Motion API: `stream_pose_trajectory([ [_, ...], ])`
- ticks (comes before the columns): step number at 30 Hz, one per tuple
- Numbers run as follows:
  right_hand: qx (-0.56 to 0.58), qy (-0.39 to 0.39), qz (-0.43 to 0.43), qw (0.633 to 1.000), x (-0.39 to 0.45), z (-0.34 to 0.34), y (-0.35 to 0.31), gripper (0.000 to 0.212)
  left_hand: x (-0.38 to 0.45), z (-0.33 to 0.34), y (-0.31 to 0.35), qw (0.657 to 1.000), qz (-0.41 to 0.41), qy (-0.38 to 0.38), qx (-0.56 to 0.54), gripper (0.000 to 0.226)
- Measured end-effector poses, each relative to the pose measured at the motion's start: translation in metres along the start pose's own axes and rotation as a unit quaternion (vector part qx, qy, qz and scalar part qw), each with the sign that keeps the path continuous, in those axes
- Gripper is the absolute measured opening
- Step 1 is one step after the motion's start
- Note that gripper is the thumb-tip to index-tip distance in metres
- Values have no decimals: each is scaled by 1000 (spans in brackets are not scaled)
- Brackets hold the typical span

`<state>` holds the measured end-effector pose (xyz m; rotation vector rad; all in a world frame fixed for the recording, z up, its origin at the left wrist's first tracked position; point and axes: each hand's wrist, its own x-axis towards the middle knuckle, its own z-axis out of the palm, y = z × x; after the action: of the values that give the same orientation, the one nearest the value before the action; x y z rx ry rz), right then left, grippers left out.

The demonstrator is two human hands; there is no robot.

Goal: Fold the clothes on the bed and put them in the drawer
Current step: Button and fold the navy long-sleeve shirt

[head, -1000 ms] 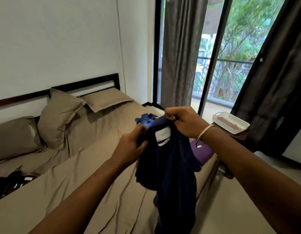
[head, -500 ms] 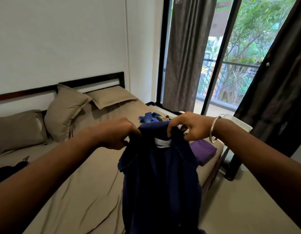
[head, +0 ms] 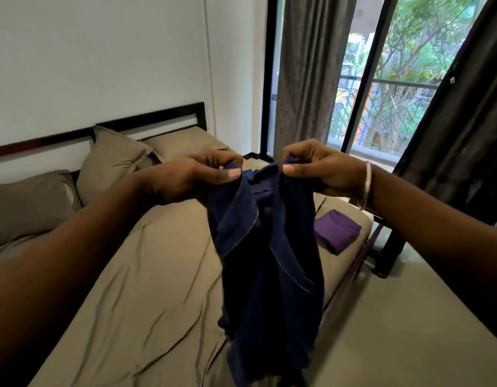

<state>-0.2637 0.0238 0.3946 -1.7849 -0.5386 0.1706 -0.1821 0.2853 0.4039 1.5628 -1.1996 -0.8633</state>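
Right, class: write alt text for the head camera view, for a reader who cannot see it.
Two bare hands, left hand and right hand, hold a dark blue garment up by its top edge so it hangs above a bed with tan sheets. A folded purple cloth lies near the bed's far corner, with pillows at the headboard.

3 tan pillows [head: 113, 160] by dark headboard [head: 147, 118], grey curtains [head: 306, 74], glass balcony door [head: 381, 79]
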Motion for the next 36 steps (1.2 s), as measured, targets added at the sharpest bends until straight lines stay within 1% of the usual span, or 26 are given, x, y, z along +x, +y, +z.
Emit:
stream_pose_trajectory([
  [1,-3,62,10,998,6,1,7,15,8,-2,-7,997,-24,69,36,21],
  [2,-14,118,31,992,14,1,21,18,19,-2,-18,984,-53,144,96,21],
  [3,-30,162,56,985,20,1,36,21,30,-2,-32,960,-70,210,171,22],
  [4,-50,193,79,977,27,2,55,24,41,0,-50,931,-77,258,246,23],
  [5,-77,211,94,970,33,3,74,28,50,3,-69,907,-79,286,300,23],
  [6,-113,219,107,963,36,3,95,30,57,8,-87,893,-83,299,328,26],
  [7,-145,219,120,957,39,2,115,30,66,10,-108,889,-91,300,335,28],
  [10,-211,215,160,940,41,-3,165,25,86,9,-166,886,-111,297,339,21],
  [12,-241,228,179,926,45,-14,194,21,107,6,-194,880,-112,309,341,21],
  [14,-271,266,178,908,56,-32,226,20,137,-1,-215,870,-96,341,344,22],
  [16,-298,334,163,879,69,-53,259,21,171,-11,-234,867,-82,378,315,19],
  [17,-302,373,156,864,76,-66,281,22,194,-18,-251,870,-90,386,294,17],
  [18,-301,400,152,852,82,-76,299,25,212,-26,-265,876,-105,383,275,16],
  [19,-286,404,164,853,88,-84,323,33,231,-34,-285,883,-130,370,259,27],
  [21,-226,354,222,880,90,-81,372,57,250,-38,-326,894,-188,342,218,59],
  [22,-187,317,251,895,87,-74,404,66,255,-33,-352,893,-224,332,205,65],
  [23,-156,283,275,905,79,-62,432,69,253,-23,-375,889,-259,322,195,61],
  [25,-113,220,347,905,50,-24,493,64,240,8,-431,875,-351,273,192,40],
  [26,-112,184,389,896,31,-1,515,63,226,27,-454,866,-400,234,185,32],
  [28,-119,137,460,869,-4,38,554,73,202,62,-495,857,-465,151,160,31],
  [30,-131,128,472,862,-27,73,579,83,178,91,-522,867,-475,103,115,37],
  [31,-158,134,462,862,-33,85,585,86,169,102,-529,875,-465,92,99,41],
  [32,-180,145,457,859,-35,97,591,89,164,111,-540,876,-465,82,97,47],
  [33,-202,158,451,855,-34,105,594,92,160,117,-547,870,-474,80,113,55],
  [35,-238,185,445,843,-31,122,602,93,154,125,-561,849,-495,74,170,79],
  [36,-254,197,446,835,-31,130,606,93,153,128,-565,849,-489,68,186,89],
])
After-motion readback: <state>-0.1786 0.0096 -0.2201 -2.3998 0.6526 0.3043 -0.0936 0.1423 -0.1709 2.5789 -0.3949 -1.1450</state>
